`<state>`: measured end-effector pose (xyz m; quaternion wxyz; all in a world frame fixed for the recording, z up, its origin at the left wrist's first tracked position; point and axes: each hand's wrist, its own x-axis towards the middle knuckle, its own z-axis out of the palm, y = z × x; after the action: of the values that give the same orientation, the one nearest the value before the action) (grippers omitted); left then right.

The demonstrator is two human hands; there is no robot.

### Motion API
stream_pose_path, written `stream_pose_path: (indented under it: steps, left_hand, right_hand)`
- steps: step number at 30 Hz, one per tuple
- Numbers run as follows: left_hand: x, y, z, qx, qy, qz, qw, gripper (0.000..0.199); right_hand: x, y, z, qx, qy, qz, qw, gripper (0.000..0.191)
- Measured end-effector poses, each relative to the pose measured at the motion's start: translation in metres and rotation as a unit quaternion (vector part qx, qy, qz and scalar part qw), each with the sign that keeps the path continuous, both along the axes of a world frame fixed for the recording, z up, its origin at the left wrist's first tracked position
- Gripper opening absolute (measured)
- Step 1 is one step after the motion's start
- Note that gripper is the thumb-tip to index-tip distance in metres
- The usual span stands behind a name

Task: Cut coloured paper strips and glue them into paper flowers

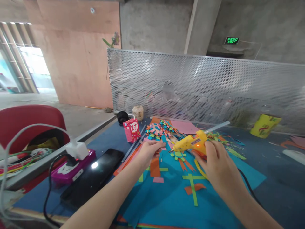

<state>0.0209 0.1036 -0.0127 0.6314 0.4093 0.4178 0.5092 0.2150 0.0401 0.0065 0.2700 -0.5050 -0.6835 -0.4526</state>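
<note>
My right hand [215,159] is wrapped round the handle of a yellow hot glue gun [189,142], whose nozzle points left. A clear glue stick [218,126] sticks out of its back end. Close to the nozzle, my left hand [150,154] pinches a blue paper strip [167,143] at its fingertips. Just below the nozzle lies a green and yellow paper flower [178,156] with orange tails. Under both hands are blue paper sheets [164,203], bearing an orange strip [155,168], crossed green strips [193,187] and a small pink piece [158,180].
Behind the hands is a heap of colourful paper pieces [160,129]. On the left are a red drink carton [132,130], a black phone [95,178] and a purple power strip [73,167] with cords. A yellow can [265,126] stands at right, before a perforated metal screen [202,86].
</note>
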Motion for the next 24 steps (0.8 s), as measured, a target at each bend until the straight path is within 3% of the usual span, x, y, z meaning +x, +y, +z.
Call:
stream_pose_path:
  steps: [24]
  left_hand:
    - [0.0001, -0.0002, 0.0013, -0.010, -0.016, -0.026, 0.999, 0.022]
  right_hand:
    - [0.0021, -0.0030, 0.0022, 0.013, -0.017, -0.019, 1.000, 0.021]
